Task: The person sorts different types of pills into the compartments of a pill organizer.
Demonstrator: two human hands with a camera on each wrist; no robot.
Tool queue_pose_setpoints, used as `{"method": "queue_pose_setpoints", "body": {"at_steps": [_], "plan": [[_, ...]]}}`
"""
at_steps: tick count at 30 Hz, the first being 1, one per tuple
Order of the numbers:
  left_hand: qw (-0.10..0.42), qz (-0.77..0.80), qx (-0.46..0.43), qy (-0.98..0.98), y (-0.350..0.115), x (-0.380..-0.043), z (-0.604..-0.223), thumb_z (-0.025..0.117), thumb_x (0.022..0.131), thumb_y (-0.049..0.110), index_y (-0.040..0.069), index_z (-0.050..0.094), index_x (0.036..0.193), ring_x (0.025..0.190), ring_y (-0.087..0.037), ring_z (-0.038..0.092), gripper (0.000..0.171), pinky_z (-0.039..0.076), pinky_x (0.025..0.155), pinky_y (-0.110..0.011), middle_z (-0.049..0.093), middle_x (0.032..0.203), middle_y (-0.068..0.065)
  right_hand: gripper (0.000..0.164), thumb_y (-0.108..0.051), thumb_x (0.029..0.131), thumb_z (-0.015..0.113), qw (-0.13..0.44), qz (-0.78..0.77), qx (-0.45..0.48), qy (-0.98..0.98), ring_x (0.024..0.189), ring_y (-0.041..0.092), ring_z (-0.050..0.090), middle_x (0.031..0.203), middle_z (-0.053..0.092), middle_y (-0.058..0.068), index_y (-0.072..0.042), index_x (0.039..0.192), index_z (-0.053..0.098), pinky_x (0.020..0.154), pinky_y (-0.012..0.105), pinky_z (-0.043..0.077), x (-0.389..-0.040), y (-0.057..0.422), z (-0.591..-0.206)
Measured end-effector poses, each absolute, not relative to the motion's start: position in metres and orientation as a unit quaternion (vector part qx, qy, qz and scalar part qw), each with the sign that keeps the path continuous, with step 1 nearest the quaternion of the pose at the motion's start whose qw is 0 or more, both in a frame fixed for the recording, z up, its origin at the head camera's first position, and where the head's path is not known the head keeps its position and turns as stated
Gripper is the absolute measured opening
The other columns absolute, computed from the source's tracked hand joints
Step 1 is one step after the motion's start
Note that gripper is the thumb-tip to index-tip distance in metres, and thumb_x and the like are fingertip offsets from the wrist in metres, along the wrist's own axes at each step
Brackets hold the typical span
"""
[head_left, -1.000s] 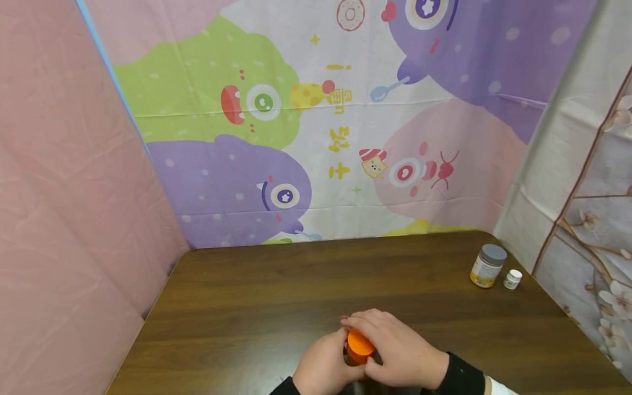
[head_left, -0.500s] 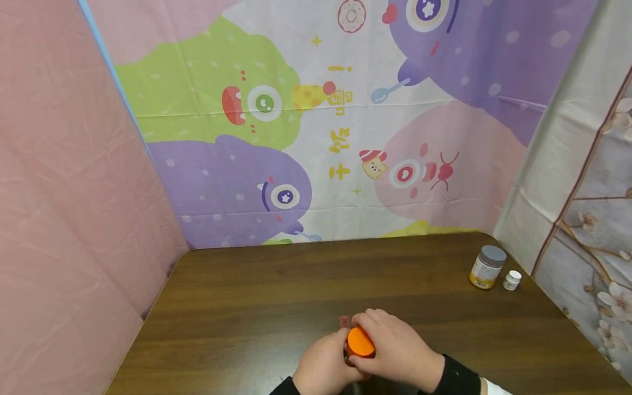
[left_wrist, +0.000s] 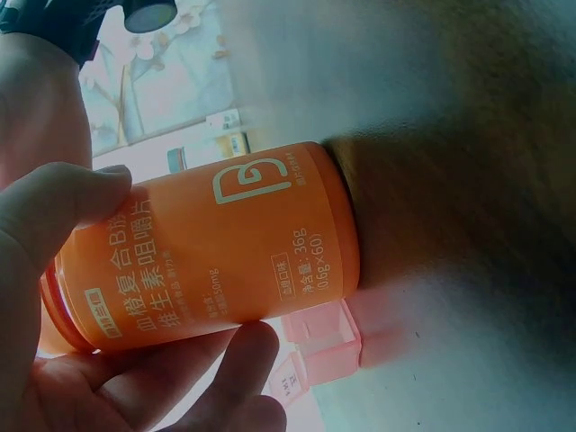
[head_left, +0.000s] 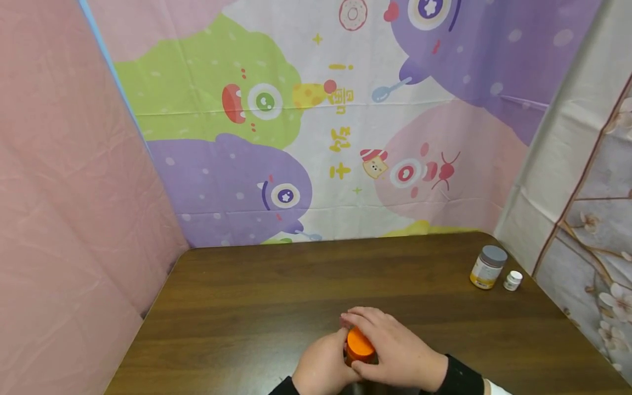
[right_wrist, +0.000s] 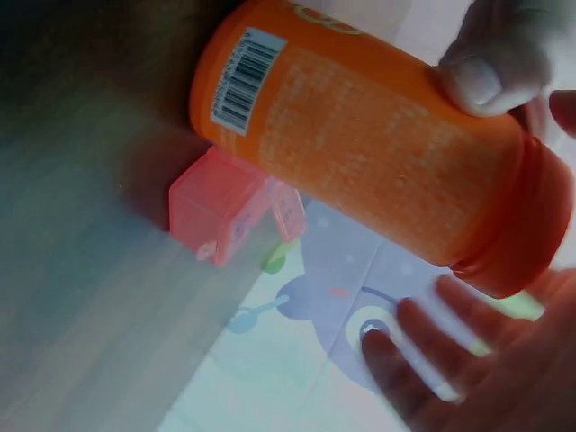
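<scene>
An orange supplement bottle [left_wrist: 216, 243] with white lettering is upright, its base at or close to the wooden table. My left hand [head_left: 323, 362] grips its body, thumb on one side and fingers on the other. Around the orange cap [head_left: 360, 343] is my right hand [head_left: 395, 348]; in the right wrist view its blurred fingers [right_wrist: 450, 351] are spread and look apart from the cap [right_wrist: 522, 220]. Behind the bottle stands a small translucent pink box [right_wrist: 216, 202] with its lid open; in the head view the right hand mostly hides it.
At the table's far right corner stand a white jar [head_left: 487, 267] with a grey lid and a small white bottle [head_left: 513, 281]. A cartoon-print curtain [head_left: 336, 120] hangs behind the brown table [head_left: 257, 291], with more fabric at both sides.
My right hand turned over the cap, fingers drawing back and uncovering the pink box, then reaching forward again with the thumb lower. The left hand stayed on the bottle.
</scene>
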State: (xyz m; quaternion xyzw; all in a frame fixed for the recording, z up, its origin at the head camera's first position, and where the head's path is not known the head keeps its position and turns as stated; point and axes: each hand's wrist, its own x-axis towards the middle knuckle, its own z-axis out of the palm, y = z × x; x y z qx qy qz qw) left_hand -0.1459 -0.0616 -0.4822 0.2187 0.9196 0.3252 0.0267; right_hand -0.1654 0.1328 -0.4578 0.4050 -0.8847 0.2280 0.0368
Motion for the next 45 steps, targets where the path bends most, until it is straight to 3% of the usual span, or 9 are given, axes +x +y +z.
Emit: {"method": "queue_pose_setpoints", "body": {"at_steps": [4, 8, 13, 19, 28, 31, 37, 41, 45], "plan": [[0.036, 0.335, 0.212, 0.917, -0.0606, -0.1468, -0.4828, 0.083, 0.075, 0.038, 0.018, 0.063, 0.107, 0.068, -0.001, 0.055, 0.043, 0.051, 0.068, -0.028, 0.065, 0.086, 0.014, 0.057, -0.067, 0.086, 0.062, 0.033, 0.221, 0.336, -0.915, 0.088, 0.005, 0.051, 0.106, 0.056, -0.013, -0.025, 0.123, 0.058, 0.077, 0.029, 0.049, -0.1665, 0.1289, -0.4588], [0.046, 0.341, 0.211, 0.915, -0.0607, -0.1478, -0.4837, 0.084, 0.075, 0.039, 0.019, 0.062, 0.105, 0.066, -0.001, 0.052, 0.042, 0.049, 0.065, -0.027, 0.063, 0.083, 0.016, 0.049, -0.071, 0.085, 0.059, 0.019, 0.221, 0.324, -0.920, 0.074, 0.004, 0.044, 0.089, 0.048, -0.017, -0.027, 0.107, 0.058, 0.066, 0.023, 0.041, -0.1673, 0.1276, -0.4589], [0.035, 0.334, 0.227, 0.914, -0.0624, -0.1489, -0.4849, 0.081, 0.078, 0.039, 0.017, 0.063, 0.116, 0.072, 0.001, 0.057, 0.047, 0.051, 0.070, -0.025, 0.066, 0.091, 0.013, 0.039, -0.053, 0.089, 0.067, 0.026, 0.237, 0.360, -0.902, 0.080, 0.004, 0.045, 0.093, 0.048, -0.017, -0.028, 0.117, 0.058, 0.071, 0.022, 0.043, -0.1673, 0.1277, -0.4593], [0.031, 0.330, 0.223, 0.917, -0.0655, -0.1490, -0.4846, 0.079, 0.080, 0.049, 0.016, 0.062, 0.123, 0.075, 0.001, 0.058, 0.057, 0.052, 0.072, -0.026, 0.069, 0.096, 0.011, 0.049, -0.030, 0.085, 0.073, 0.045, 0.253, 0.410, -0.875, 0.093, 0.004, 0.048, 0.110, 0.054, -0.016, -0.026, 0.130, 0.055, 0.083, 0.027, 0.046, -0.1690, 0.1285, -0.4576], [0.022, 0.338, 0.229, 0.913, -0.0657, -0.1500, -0.4872, 0.078, 0.080, 0.048, 0.016, 0.067, 0.116, 0.076, 0.000, 0.059, 0.049, 0.050, 0.069, -0.024, 0.068, 0.094, 0.012, 0.065, -0.018, 0.079, 0.068, 0.034, 0.242, 0.471, -0.847, 0.112, 0.007, 0.049, 0.133, 0.052, -0.013, -0.029, 0.140, 0.050, 0.095, 0.037, 0.045, -0.1738, 0.1332, -0.4554], [0.030, 0.335, 0.224, 0.915, -0.0646, -0.1504, -0.4869, 0.079, 0.078, 0.047, 0.015, 0.065, 0.119, 0.076, 0.000, 0.059, 0.053, 0.050, 0.069, -0.025, 0.068, 0.095, 0.011, 0.063, -0.027, 0.085, 0.069, 0.034, 0.241, 0.456, -0.856, 0.120, 0.011, 0.049, 0.140, 0.048, -0.010, -0.030, 0.144, 0.047, 0.098, 0.041, 0.046, -0.1730, 0.1348, -0.4553], [0.048, 0.345, 0.209, 0.914, -0.0637, -0.1508, -0.4854, 0.084, 0.074, 0.039, 0.018, 0.062, 0.110, 0.069, 0.000, 0.055, 0.047, 0.050, 0.066, -0.027, 0.064, 0.087, 0.015, 0.056, -0.064, 0.085, 0.065, 0.033, 0.243, 0.355, -0.902, 0.089, 0.003, 0.050, 0.105, 0.053, -0.015, -0.023, 0.123, 0.059, 0.077, 0.028, 0.049, -0.1707, 0.1321, -0.4573], [0.058, 0.347, 0.203, 0.914, -0.0631, -0.1515, -0.4863, 0.085, 0.073, 0.038, 0.019, 0.062, 0.109, 0.068, -0.001, 0.054, 0.046, 0.050, 0.067, -0.028, 0.063, 0.086, 0.015, 0.044, -0.063, 0.087, 0.064, 0.021, 0.243, 0.346, -0.906, 0.077, 0.003, 0.044, 0.091, 0.046, -0.017, -0.027, 0.111, 0.059, 0.068, 0.022, 0.042, -0.1696, 0.1324, -0.4586], [0.058, 0.341, 0.210, 0.914, -0.0627, -0.1529, -0.4865, 0.084, 0.075, 0.038, 0.018, 0.063, 0.115, 0.070, 0.000, 0.054, 0.049, 0.050, 0.069, -0.027, 0.065, 0.090, 0.014, 0.040, -0.050, 0.090, 0.068, 0.023, 0.247, 0.368, -0.896, 0.084, 0.003, 0.045, 0.098, 0.049, -0.017, -0.025, 0.121, 0.061, 0.073, 0.021, 0.044, -0.1688, 0.1348, -0.4587]]}}
